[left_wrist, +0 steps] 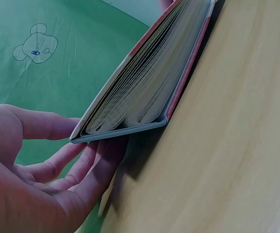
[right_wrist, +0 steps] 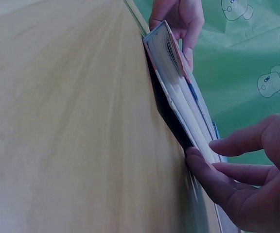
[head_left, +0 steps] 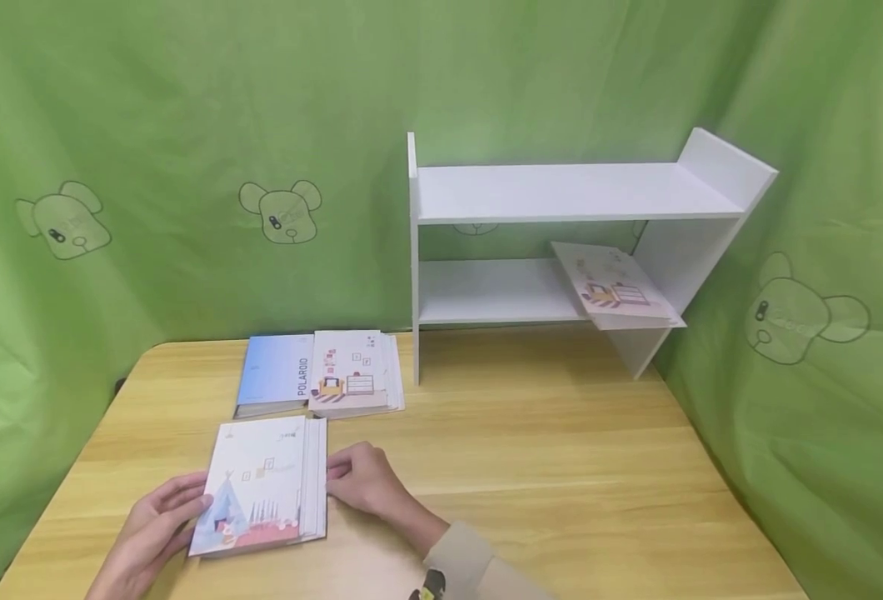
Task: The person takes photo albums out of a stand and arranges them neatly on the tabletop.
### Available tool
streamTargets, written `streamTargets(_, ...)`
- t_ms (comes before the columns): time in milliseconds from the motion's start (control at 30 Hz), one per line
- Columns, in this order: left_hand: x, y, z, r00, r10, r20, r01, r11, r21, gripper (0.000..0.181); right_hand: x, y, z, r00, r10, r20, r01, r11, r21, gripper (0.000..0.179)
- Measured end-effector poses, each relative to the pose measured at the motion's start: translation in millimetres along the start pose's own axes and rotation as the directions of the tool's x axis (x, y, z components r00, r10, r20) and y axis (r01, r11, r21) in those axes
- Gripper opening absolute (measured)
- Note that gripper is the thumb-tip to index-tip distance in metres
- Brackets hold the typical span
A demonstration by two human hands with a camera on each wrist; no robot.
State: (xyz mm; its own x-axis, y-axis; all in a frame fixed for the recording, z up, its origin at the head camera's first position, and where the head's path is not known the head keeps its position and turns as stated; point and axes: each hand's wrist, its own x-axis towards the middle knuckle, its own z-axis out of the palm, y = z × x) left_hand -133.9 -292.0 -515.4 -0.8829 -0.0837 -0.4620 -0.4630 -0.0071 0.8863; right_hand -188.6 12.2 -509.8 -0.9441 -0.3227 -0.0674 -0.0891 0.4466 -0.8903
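Note:
A thick photo album (head_left: pixel 261 450) with a pale cover, a blue tent and a pink floor drawn on it lies near the table's front left. My left hand (head_left: pixel 145 533) holds it at the spine (left_wrist: pixel 125 132), thumb at the front cover's edge and fingers beneath. Across from it, my right hand (head_left: pixel 370 479) grips the opposite, page side, fingertips at the lower cover's edge and thumb close to the pages. In the right wrist view a dark shadow runs under that lower cover (right_wrist: pixel 166 90). Page edges fan out slightly beyond the front cover.
Behind lie a blue album (head_left: pixel 271 367) marked POLAROID and a pale album (head_left: pixel 351 358) with furniture drawings, side by side. To the right stands a white two-tier shelf (head_left: pixel 501 287). Another pale album (head_left: pixel 614 283) leans on its lower tier, jutting over the front edge. Green curtains surround the wooden table (head_left: pixel 546 467).

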Motion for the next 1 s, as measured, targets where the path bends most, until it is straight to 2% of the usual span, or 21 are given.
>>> streamTargets(367, -0.2, 1.2, 0.0, 1.0, 0.024, -0.008, -0.024, 1.0, 0.008, 0.043, -0.7, 2.2, -6.9, 0.999, 0.026, 0.021, -0.027, 0.997, 0.067, 0.037)
streamTargets(467, -1.7, 2.8, 0.1, 0.999, 0.051, -0.011, -0.051, 0.999, 0.018, 0.042, -2.4, 4.0, -10.5, 0.999, 0.034, 0.041, -0.038, 0.995, 0.092, 0.038)
streamTargets(567, -3.9, 5.8, 0.4, 0.994, 0.111, -0.013, -0.11, 0.994, 0.015, 0.037, -4.6, 5.2, -15.7, 0.998, 0.039, 0.055, -0.045, 0.992, 0.116, 0.039)
streamTargets(667, -7.7, 9.4, 2.2, 0.977, 0.214, -0.026, -0.214, 0.977, 0.012, 0.033, -6.9, 6.0, -21.3, 0.997, 0.044, 0.063, -0.053, 0.989, 0.14, 0.039)
streamTargets(733, -9.8, 13.0, 4.8, 0.964, 0.263, -0.043, -0.262, 0.965, 0.033, 0.034, -8.1, 6.5, -25.5, 0.996, 0.046, 0.07, -0.057, 0.987, 0.152, 0.039)
streamTargets(800, -11.4, 16.9, 8.8, 0.951, 0.303, -0.063, -0.298, 0.951, 0.08, 0.036, -9.1, 7.1, -30.0, 0.996, 0.042, 0.073, -0.054, 0.985, 0.165, 0.04)
streamTargets(900, -11.5, 23.4, 16.1, 0.938, 0.333, -0.094, -0.318, 0.937, 0.145, 0.046, -10.6, 7.5, -38.5, 0.997, 0.031, 0.069, -0.044, 0.98, 0.194, 0.04)
streamTargets(1000, -11.4, 27.5, 23.2, 0.919, 0.38, -0.106, -0.365, 0.92, 0.14, 0.047, -12.1, 6.5, -46.6, 0.998, 0.019, 0.053, -0.031, 0.973, 0.229, 0.038)
